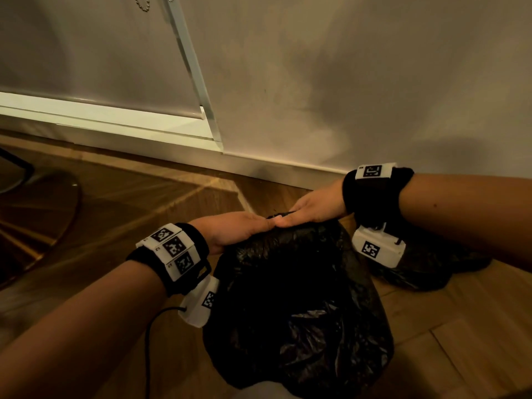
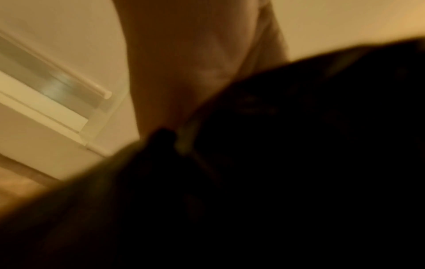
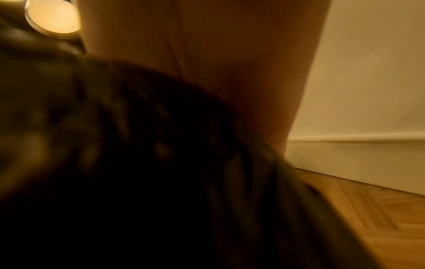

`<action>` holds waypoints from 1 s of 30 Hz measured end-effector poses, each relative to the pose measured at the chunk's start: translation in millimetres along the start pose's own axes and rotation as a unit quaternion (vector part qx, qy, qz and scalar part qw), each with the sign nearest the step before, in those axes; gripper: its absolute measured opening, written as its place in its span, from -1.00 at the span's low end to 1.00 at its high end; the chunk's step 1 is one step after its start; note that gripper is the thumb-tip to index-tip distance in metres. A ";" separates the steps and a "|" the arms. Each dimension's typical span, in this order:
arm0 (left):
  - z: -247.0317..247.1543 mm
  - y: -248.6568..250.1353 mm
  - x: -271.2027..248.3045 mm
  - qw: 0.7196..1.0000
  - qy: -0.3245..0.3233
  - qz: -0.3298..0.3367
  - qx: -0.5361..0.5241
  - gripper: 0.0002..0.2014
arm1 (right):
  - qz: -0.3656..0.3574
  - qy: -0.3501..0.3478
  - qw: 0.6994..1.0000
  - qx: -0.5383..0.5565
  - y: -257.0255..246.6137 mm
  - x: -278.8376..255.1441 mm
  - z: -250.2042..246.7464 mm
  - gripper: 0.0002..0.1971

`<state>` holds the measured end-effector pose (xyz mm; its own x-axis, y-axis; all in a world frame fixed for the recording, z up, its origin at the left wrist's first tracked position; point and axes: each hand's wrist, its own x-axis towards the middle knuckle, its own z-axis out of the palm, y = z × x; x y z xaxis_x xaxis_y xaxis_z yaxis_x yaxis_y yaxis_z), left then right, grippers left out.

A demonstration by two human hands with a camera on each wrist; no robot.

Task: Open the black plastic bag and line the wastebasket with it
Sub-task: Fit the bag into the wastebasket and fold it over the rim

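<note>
Both hands are meeting at the far edge of the black plastic bag [image 1: 290,289] — the left hand [image 1: 236,230] and right hand [image 1: 312,208] lying fingertip to fingertip, each grasping the gathered rim. The bag is billowing open over the wastebasket (hidden beneath it), standing on the wooden floor [image 1: 460,347] near the white wall [image 1: 359,82].

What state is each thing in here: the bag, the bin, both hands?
black bag: opened, draped over the wastebasket, which it hides.
left hand: on the bag's far edge; grip hidden.
right hand: on the same edge, fingertips meeting the left's; grip hidden.
</note>
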<state>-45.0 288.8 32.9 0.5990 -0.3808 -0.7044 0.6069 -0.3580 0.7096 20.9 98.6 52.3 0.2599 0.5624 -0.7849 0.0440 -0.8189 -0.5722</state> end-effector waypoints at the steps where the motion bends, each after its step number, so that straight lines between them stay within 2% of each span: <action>1: -1.2 1.8 -0.7 1.000 0.001 0.000 0.001 -0.62 | 0.006 -0.007 1.000 0.014 1.8 0.9 -0.6 -0.34; 5: -4.6 3.8 -4.2 1.000 -0.019 -0.015 0.018 -0.66 | 0.019 -0.042 0.999 0.027 6.0 5.7 -0.7 -0.41; 8: -1.1 0.8 -1.2 0.998 -0.028 -0.033 0.038 -0.64 | 0.001 -0.002 0.999 -0.042 3.3 10.9 0.5 -0.52; 11: -1.7 -2.3 1.1 0.999 -0.028 -0.040 0.016 -0.67 | -0.072 0.079 0.986 -0.129 -3.9 2.6 2.3 -0.59; 13: -4.0 -5.5 1.6 0.998 -0.025 -0.048 0.026 -0.71 | -0.083 0.058 0.988 -0.120 -3.6 -9.0 6.2 -0.50; 15: -6.8 -7.8 3.3 0.991 0.010 -0.026 0.130 -0.70 | -0.084 0.014 0.989 -0.125 4.1 -14.6 10.3 -0.47; 17: -10.8 -5.6 -2.6 0.967 0.098 0.042 0.230 -0.75 | -0.092 0.018 0.987 -0.131 8.0 -13.9 12.0 -0.55; 18: -14.1 -5.5 -7.0 0.964 0.133 0.084 0.216 -0.77 | -0.103 0.038 0.985 -0.131 8.7 -10.3 9.2 -0.60; 20: -18.8 -10.9 -18.1 0.972 0.134 0.139 0.136 -0.62 | -0.121 0.078 0.981 -0.130 8.6 -2.6 0.5 -0.69; 22: -16.4 -21.6 -24.3 0.976 0.094 0.144 0.136 -0.53 | -0.122 0.105 0.978 -0.131 6.9 3.3 -5.5 -0.66; 26: -20.8 -40.5 -3.7 0.939 0.186 0.167 0.236 -0.59 | -0.105 0.146 0.973 -0.142 5.9 14.2 -15.2 -0.51; 30: -35.6 -42.7 3.8 0.946 0.211 0.161 0.187 -0.71 | -0.114 0.206 0.963 -0.128 20.2 18.1 -16.2 -0.48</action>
<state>-50.1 333.0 -0.7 0.9245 -0.1760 -0.3382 0.1772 -0.5873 0.7898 42.2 90.4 30.4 0.5744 0.6814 -0.4537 0.3689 -0.7102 -0.5996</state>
